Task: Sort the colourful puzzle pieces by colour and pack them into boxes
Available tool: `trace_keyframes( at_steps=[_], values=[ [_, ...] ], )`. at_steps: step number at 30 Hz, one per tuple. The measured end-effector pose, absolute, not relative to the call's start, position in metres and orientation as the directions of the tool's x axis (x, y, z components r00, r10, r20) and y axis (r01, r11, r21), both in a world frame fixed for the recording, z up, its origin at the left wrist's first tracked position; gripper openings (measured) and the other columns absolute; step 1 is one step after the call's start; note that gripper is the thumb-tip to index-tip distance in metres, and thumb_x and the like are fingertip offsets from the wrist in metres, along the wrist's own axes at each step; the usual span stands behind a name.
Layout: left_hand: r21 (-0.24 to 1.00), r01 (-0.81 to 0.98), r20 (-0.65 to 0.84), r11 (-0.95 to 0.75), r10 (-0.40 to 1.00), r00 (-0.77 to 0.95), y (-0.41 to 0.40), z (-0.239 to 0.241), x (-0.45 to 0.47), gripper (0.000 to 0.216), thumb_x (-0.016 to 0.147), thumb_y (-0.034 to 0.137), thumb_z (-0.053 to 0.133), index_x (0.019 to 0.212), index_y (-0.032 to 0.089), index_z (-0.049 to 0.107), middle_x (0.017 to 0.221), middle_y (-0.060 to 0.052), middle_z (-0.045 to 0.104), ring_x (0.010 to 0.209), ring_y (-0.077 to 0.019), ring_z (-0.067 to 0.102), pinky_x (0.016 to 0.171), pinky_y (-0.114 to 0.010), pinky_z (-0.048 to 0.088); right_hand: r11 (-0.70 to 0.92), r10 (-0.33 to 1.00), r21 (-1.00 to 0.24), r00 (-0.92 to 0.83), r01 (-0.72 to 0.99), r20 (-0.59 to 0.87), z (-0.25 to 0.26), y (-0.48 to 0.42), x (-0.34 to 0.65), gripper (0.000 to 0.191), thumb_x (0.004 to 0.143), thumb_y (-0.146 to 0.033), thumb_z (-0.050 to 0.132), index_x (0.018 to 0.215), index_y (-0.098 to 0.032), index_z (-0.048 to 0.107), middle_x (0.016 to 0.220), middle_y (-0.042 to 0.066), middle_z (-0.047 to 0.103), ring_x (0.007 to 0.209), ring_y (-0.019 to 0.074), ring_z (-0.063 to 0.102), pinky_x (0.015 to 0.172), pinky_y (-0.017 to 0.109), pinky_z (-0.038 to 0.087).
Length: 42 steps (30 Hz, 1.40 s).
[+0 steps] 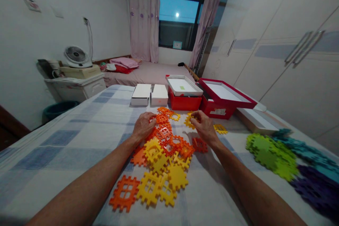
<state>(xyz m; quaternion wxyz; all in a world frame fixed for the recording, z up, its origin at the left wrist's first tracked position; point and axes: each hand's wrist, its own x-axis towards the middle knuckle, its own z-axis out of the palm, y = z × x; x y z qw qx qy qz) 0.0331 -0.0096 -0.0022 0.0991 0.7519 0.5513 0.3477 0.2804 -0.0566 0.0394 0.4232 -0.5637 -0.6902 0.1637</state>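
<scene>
A mixed pile of orange and yellow plastic building tiles with toothed edges lies in front of me, some solid and some with window cut-outs. My left hand [144,126] rests at the pile's far left edge, fingers bent against the orange tiles [162,119]; whether it grips one is hidden. My right hand [203,124] pinches a yellow tile [189,120] just above the sheet. Below it lies a red-orange tile [200,144], and to its right a yellow window tile [220,129]. Nearer me are yellow tiles [148,188] and an orange window tile [124,193].
Green tiles [272,155], teal tiles [309,153] and purple tiles [316,189] are heaped at the right. White boxes [141,95], a red box [185,102] and a dark red box [217,109] line the far side. A shallow tray [258,122] stands right of them.
</scene>
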Motion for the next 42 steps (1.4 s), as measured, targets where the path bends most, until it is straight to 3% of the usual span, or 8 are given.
trace_keyframes(
  at_steps=[3,6,11,17,22,27,33,42],
  values=[
    [0.529,0.756,0.428,-0.385,0.891,0.154,-0.009,-0.003,0.034,0.036,0.079,0.024,0.041,0.101,0.012,0.067,0.109,-0.01,0.066,0.105,-0.0226,0.056,0.1,-0.036,0.039,0.226,0.855,-0.602,0.141,0.766,0.5,0.035,-0.043,0.302,0.026,0.076,-0.025,0.049,0.099,-0.015,0.058,0.095,0.009,0.065,0.087,0.021,0.059,0.081,0.036,0.045],
    [0.535,0.755,0.424,-0.378,0.894,0.146,-0.009,-0.003,0.035,0.035,0.079,0.024,0.042,0.101,0.012,0.067,0.109,-0.011,0.065,0.106,-0.0226,0.056,0.1,-0.036,0.04,0.264,0.824,-0.385,0.001,0.884,0.567,0.031,-0.037,0.31,0.035,0.081,-0.024,0.047,0.113,-0.015,0.057,0.122,0.014,0.058,0.114,0.026,0.049,0.095,0.044,0.039],
    [0.584,0.711,0.407,-0.391,0.899,0.161,-0.015,0.003,0.038,0.035,0.079,0.023,0.043,0.101,0.011,0.067,0.111,-0.011,0.064,0.105,-0.0212,0.057,0.098,-0.033,0.041,0.488,0.845,-0.141,-0.426,0.862,0.323,0.028,-0.042,0.276,0.041,0.093,-0.037,0.037,0.131,-0.027,0.048,0.143,0.004,0.042,0.136,0.0292,0.023,0.104,0.053,0.027],
    [0.679,0.62,0.377,-0.393,0.911,0.165,-0.019,0.008,0.04,0.035,0.083,0.027,0.04,0.102,0.013,0.066,0.108,-0.009,0.066,0.102,-0.0187,0.059,0.095,-0.03,0.043,0.485,0.865,0.03,-0.484,0.874,0.132,0.022,-0.043,0.271,0.031,0.092,-0.036,0.041,0.115,-0.03,0.06,0.136,0.005,0.049,0.133,0.0368,0.025,0.097,0.062,0.027],
    [0.765,0.537,0.354,-0.356,0.929,0.111,-0.017,0.007,0.041,0.035,0.083,0.031,0.041,0.1,0.015,0.067,0.103,-0.007,0.068,0.095,-0.0182,0.062,0.088,-0.029,0.046,0.371,0.914,-0.263,-0.3,0.891,0.273,0.037,-0.058,0.284,0.035,0.091,-0.034,0.043,0.119,-0.02,0.057,0.126,0.011,0.055,0.122,0.0273,0.042,0.099,0.047,0.034],
    [0.792,0.518,0.349,-0.322,0.936,0.049,-0.013,0.005,0.04,0.035,0.083,0.031,0.04,0.096,0.015,0.068,0.101,-0.007,0.069,0.095,-0.0174,0.062,0.088,-0.028,0.045,0.524,0.766,-0.535,-0.641,0.663,-0.046,0.075,-0.099,0.267,0.049,0.076,-0.054,0.062,0.115,-0.024,0.059,0.116,0.006,0.055,0.105,0.0206,0.052,0.093,0.036,0.041],
    [0.782,0.529,0.375,-0.33,0.927,0.024,-0.013,0.006,0.04,0.032,0.082,0.028,0.04,0.091,0.016,0.069,0.102,-0.006,0.069,0.095,-0.0163,0.061,0.088,-0.026,0.045,0.647,0.641,-0.426,-0.754,0.633,-0.146,0.079,-0.128,0.25,0.076,0.06,-0.044,0.078,0.129,-0.029,0.048,0.121,0.006,0.048,0.106,0.024,0.048,0.089,0.039,0.041],
    [0.769,0.537,0.39,-0.347,0.92,0.036,-0.012,0.005,0.039,0.033,0.082,0.029,0.039,0.09,0.016,0.068,0.099,-0.006,0.068,0.095,-0.0167,0.061,0.088,-0.026,0.044,0.636,0.762,-0.275,-0.642,0.721,0.08,0.068,-0.122,0.245,0.018,0.082,-0.017,0.055,0.098,-0.021,0.062,0.105,0.008,0.057,0.093,0.0186,0.054,0.08,0.034,0.044]
  ],
)
